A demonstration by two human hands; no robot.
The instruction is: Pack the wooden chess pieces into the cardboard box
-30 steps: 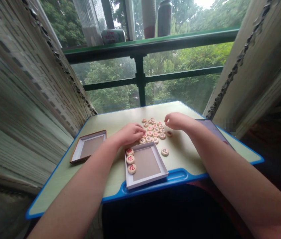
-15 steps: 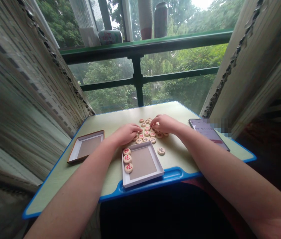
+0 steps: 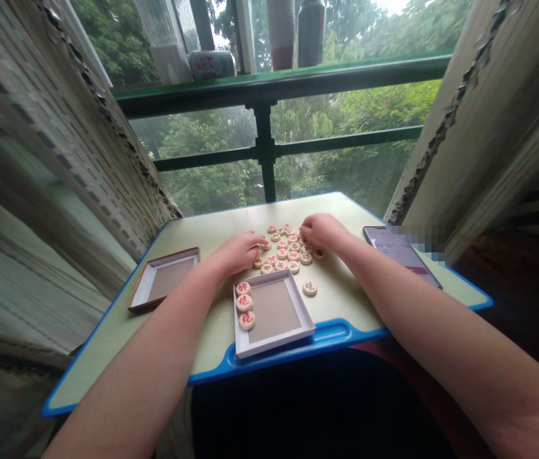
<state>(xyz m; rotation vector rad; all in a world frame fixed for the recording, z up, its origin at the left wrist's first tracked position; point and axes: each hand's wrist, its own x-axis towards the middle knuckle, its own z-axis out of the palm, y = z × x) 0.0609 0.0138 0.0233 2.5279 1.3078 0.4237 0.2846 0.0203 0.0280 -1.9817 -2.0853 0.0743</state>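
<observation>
Round wooden xiangqi pieces [image 3: 282, 253] with red or black characters lie in a loose cluster in the middle of the table. My left hand [image 3: 241, 250] is at the cluster's left edge, fingers stretched out, a fingertip touching one piece [image 3: 265, 245]. At the upper right of the cluster, my right hand [image 3: 323, 229] has its fingers bent and drawn together; whatever is between the fingertips is hidden. Nearer me stands an open white-walled box tray [image 3: 304, 305], with three red-marked pieces [image 3: 244, 303] lined up along its left side. A black-marked piece [image 3: 309, 288] lies alone to its right.
A second shallow box part [image 3: 144, 294] with a brown rim lies on the left. A phone [image 3: 406, 261] rests on the right. The table has a blue edge [image 3: 222, 370]. Beyond, a can [image 3: 311, 35] and other containers stand on the green window ledge [image 3: 355, 80].
My right hand has shifted a little to the right, uncovering several pieces in the cluster. My left hand has drawn slightly left, and a piece under its fingertips shows more clearly.
</observation>
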